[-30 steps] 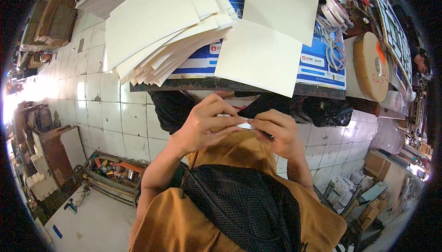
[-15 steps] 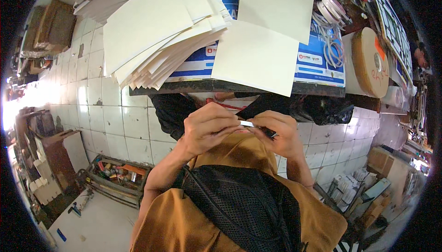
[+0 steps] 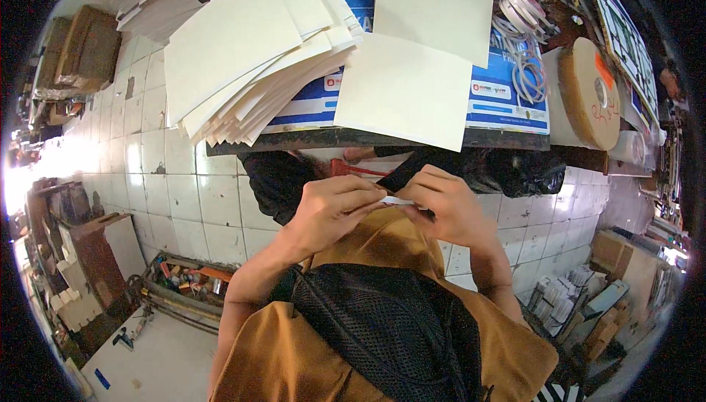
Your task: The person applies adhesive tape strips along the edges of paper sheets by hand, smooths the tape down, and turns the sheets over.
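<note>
Above my lap, just in front of the table's edge, my left hand (image 3: 329, 214) and my right hand (image 3: 454, 207) meet with curled fingers. A small narrow white strip (image 3: 398, 201) runs between their fingertips, pinched at both ends. Its exact kind does not show, and the fingers hide its ends. Beyond the hands, two cream sheets (image 3: 403, 93) lie overlapping on the table, the nearer one jutting past the edge. A fanned stack of cream sheets (image 3: 235, 42) sits to their left. Neither hand touches the paper.
Blue-and-white printed sheets (image 3: 507, 112) lie under the paper. White tape rolls (image 3: 521, 11) and a large brown roll (image 3: 585, 97) stand at the right. A tray of small items (image 3: 195, 281) is at lower left, beside a white surface (image 3: 165, 358) carrying tools.
My hands have shifted slightly, and the right one has turned and risen a little. More of the white strip shows between them. A dark patch under the right fingers is out of sight.
</note>
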`<state>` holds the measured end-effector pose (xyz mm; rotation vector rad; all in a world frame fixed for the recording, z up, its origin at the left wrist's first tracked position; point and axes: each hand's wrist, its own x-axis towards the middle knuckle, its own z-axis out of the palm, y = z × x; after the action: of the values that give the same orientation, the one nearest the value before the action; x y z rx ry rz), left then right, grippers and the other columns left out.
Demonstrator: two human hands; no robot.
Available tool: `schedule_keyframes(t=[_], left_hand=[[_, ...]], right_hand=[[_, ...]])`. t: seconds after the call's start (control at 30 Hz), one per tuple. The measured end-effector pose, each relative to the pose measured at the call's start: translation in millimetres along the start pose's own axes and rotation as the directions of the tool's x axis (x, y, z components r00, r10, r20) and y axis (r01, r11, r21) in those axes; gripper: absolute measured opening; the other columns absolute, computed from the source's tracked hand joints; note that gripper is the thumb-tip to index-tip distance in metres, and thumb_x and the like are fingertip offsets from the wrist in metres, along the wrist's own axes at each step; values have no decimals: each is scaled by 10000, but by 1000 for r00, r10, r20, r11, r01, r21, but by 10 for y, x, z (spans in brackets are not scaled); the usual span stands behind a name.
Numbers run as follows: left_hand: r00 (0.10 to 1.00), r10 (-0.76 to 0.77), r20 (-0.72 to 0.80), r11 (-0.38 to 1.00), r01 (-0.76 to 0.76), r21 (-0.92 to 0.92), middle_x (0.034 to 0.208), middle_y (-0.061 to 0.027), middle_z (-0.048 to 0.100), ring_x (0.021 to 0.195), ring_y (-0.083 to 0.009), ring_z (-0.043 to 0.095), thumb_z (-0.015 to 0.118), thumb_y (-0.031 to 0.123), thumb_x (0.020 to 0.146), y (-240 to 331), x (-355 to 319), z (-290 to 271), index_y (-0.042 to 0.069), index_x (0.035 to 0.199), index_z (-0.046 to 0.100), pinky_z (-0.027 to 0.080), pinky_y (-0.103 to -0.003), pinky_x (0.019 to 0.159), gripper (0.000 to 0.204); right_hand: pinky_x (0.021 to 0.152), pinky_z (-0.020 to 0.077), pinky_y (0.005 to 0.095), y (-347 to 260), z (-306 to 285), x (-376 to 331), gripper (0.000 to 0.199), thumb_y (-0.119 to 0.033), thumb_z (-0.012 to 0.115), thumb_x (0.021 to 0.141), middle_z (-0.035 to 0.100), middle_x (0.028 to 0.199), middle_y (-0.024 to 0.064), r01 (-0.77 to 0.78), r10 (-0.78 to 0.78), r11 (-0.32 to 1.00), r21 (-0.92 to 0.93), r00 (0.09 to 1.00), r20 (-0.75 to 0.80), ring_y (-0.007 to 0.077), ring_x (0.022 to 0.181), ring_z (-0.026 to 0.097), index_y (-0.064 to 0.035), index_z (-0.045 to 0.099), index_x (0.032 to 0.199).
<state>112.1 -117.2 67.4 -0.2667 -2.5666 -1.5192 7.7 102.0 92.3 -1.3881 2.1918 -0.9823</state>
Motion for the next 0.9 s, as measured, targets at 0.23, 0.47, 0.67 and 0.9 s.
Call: schedule_keyframes(t=[0.23,0.47,0.67,0.9], left_hand=[[972,-141,-188,987,124,-103,961,-116,773,819,-214,746,812,7,813,-104,108,168,18,1001,787,593,-309,730,190],[995,47,-90,973,-66,-219,953,-122,769,868,-201,749,842,-15,786,32,381,539,25,972,769,595,-304,781,204],[990,-136,-22,891,112,-441,961,-115,691,869,-224,678,795,-6,831,37,581,751,18,953,717,532,-308,758,148],[988,-120,-95,974,99,-204,1127,-165,681,1030,-309,669,762,39,866,-102,583,854,5,1297,618,531,-408,928,456]], right_hand=[[951,526,402,-46,132,-499,492,-235,842,770,675,1105,176,-31,112,971,237,935,-337,334,1074,653,9,701,1173],[1223,278,404,-16,688,-502,948,-448,837,841,456,1540,219,315,563,217,924,733,-382,314,1452,420,58,382,1502],[954,521,340,177,486,-537,470,-186,799,878,689,1179,139,13,747,543,840,451,-489,185,1059,654,21,627,1264],[788,504,255,439,323,-443,252,28,679,951,649,938,69,-61,634,723,688,455,-625,119,859,624,-8,595,1185]])
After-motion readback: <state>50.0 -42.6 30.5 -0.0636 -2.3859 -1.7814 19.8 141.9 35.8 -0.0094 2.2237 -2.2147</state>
